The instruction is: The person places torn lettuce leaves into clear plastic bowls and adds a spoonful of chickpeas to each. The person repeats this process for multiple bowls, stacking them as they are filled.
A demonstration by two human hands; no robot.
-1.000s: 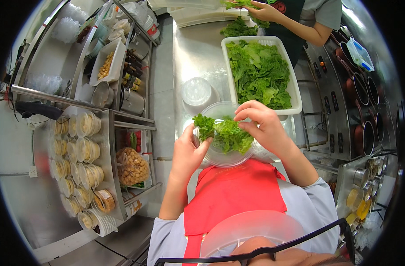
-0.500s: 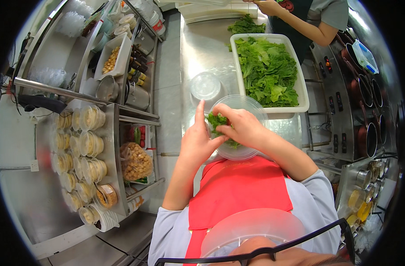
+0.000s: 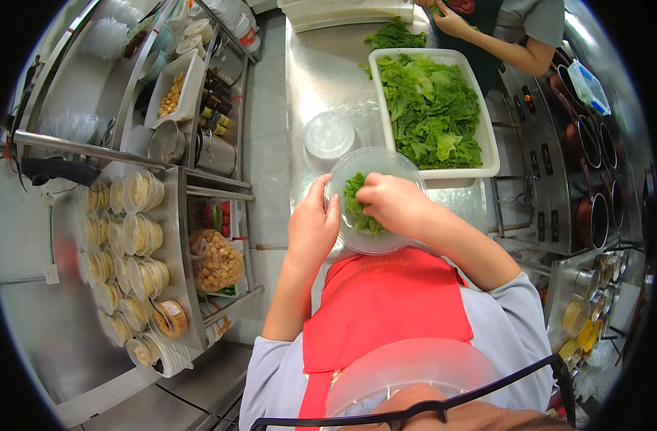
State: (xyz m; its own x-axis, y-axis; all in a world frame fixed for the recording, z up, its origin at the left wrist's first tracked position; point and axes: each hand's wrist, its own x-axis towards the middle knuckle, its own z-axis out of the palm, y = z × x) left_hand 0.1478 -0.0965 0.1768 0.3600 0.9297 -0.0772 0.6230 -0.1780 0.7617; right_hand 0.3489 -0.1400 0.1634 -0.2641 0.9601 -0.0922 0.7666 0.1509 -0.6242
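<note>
A clear round plastic bowl (image 3: 377, 159) stands at the near edge of the steel table, in front of my red apron. Cut green lettuce (image 3: 357, 208) lies in its left half. My left hand (image 3: 314, 224) is closed on the bowl's left rim, thumb and fingers close together. Inside the bowl, my right hand (image 3: 397, 206) has its fingers curled down on the lettuce. Those fingertips are partly hidden, but they appear to pinch the leaves. Just beyond my left hand is a round clear plastic container (image 3: 330, 138).
A white basket (image 3: 491, 144) full of lettuce leaves (image 3: 436, 108) stands beyond the bowl on the steel table (image 3: 310, 79). At the far right, a co-worker's hand (image 3: 454, 23) handles greens. Shelves with stacked tubs (image 3: 143, 233) line the left; pans (image 3: 594, 223) stand right.
My left hand has moved from over the bowl to its left rim. The right hand has shifted slightly, with more lettuce showing. Across the table, the co-worker's hand has moved a little.
</note>
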